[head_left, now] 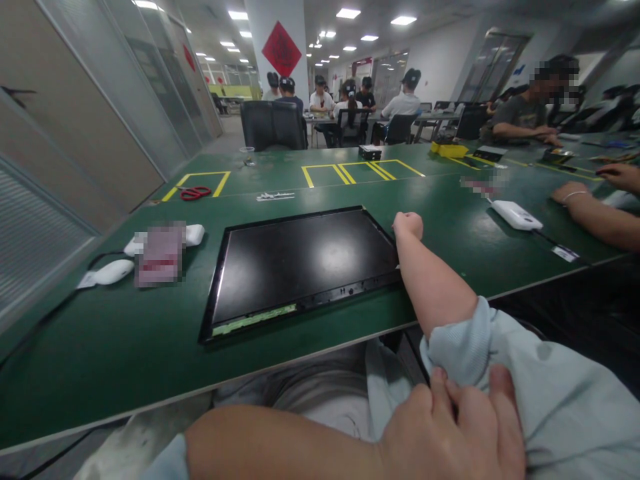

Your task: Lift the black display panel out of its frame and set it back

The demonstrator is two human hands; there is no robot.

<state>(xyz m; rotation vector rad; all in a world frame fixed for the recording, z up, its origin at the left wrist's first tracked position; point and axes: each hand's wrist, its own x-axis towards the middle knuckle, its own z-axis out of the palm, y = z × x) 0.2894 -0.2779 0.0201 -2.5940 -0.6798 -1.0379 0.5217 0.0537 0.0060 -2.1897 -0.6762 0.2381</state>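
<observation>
A black flat screen panel lies face up on the green table, with a green circuit strip along its near left edge. Beside the panel's right edge, my right hand is closed in a fist, and nothing shows in it. My left hand reaches across my body to my right arm. Its fingers are closed on the rolled light blue sleeve near the elbow; the fingertips are partly hidden.
Red-handled scissors and white slim pieces lie beyond the panel. White devices with cables, one at left and one at right, rest on the table. Another person's arm leans on its right side.
</observation>
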